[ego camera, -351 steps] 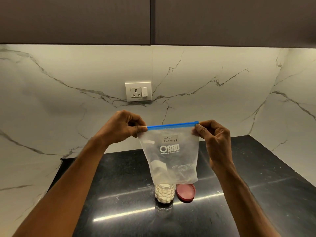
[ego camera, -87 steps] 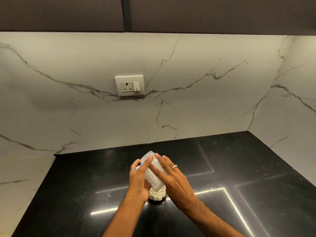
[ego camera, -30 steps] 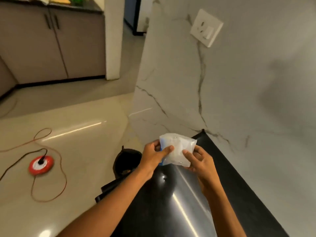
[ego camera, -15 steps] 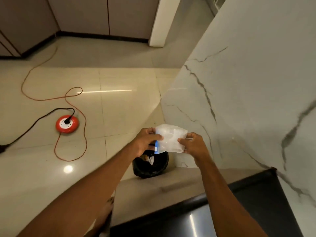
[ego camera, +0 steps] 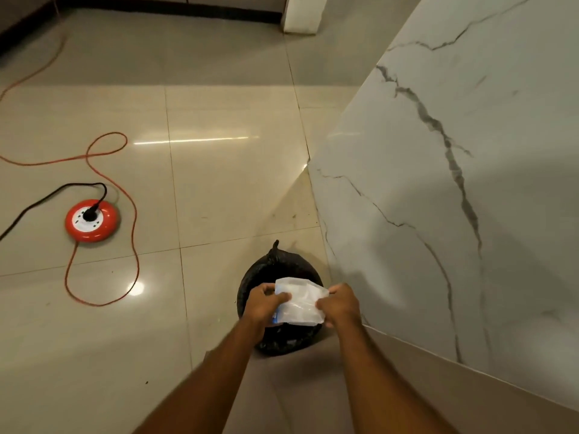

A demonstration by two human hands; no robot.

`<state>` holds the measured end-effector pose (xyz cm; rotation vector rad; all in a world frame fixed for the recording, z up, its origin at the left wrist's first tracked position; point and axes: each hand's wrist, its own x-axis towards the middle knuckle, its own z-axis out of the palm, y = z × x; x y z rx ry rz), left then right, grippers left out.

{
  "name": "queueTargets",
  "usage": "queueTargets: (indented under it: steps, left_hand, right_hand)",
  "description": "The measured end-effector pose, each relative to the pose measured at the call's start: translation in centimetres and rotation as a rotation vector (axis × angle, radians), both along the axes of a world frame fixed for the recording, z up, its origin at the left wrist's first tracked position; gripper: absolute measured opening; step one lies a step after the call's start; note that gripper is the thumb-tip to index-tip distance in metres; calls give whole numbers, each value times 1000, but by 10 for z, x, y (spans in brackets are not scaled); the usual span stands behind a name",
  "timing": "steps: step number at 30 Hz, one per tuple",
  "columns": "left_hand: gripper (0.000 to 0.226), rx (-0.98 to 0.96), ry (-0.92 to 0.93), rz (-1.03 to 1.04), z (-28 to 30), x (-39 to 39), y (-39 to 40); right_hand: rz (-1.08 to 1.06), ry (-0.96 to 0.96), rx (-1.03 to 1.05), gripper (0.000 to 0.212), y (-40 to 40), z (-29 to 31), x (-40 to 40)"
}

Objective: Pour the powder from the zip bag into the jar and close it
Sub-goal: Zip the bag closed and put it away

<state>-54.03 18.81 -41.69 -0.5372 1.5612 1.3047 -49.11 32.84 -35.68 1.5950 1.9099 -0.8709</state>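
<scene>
Both hands, left hand (ego camera: 266,303) and right hand (ego camera: 340,305), now grip the folded zip bag (ego camera: 299,305) over a bin (ego camera: 279,267), away from the counter; pouring looks finished.

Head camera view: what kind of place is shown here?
Probably a home kitchen: a tiled floor, a marble wall, and a bin with a black liner, under the folded zip bag.

Bin (ego camera: 250,281) under the hands is mostly hidden by them and the folded zip bag (ego camera: 299,305); contents unreadable. Bag print too blurred to read. Black cable (ego camera: 37,202), far left of the hands, cut off at frame edge.
</scene>
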Motion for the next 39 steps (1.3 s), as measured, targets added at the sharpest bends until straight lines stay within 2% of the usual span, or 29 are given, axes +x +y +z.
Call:
queueTargets:
  steps: [3,5,7,8,12,15,19,23,26,30,33,35,37,39]
  left_hand:
    - [38,-32,-18,-84,-33,1,0]
    - [63,-38,-55,-166,-51,0,-3]
    - [92,-35,-123,-149,-64,-2,-9]
    - [98,-35,-157,-126,-68,-2,-12]
    - [93,-18,-290,-66,-82,4,-23]
    - [80,0,-281,-36,-84,11,-27]
    - [68,-34,-255,-78,-74,17,-29]
    - [39,-78,-176,-170,-41,15,-25]
    - [33,-77,-99,-199,-5,10,-16]
    - [13,-53,60,-204,57,2,-2]
    - [20,-15,132,-216,111,-2,4]
    - [17,33,136,-218,154,0,5]
    - [12,84,155,-217,195,7,4]
    - [17,119,201,-233,232,16,3]
  right_hand:
    - [-5,-16,-25,40,0,-34,0]
    - [-10,-11,-42,49,-2,-54,2]
    - [2,-13,-54,55,-2,-71,4]
    - [2,-8,-64,56,-3,-76,6]
    - [24,-12,-105,46,-2,-91,15]
    - [30,-4,-113,34,-2,-94,21]
    - [59,-4,-120,37,2,-81,22]
    - [37,29,-116,30,12,-42,11]
    - [-17,51,-115,16,17,6,3]
    - [-40,104,-122,17,16,74,-2]
    - [-26,160,-102,15,7,133,0]
    - [-28,212,-89,15,-4,175,7]
    - [-37,260,-65,22,-16,216,19]
    - [-42,304,-37,28,-26,250,33]
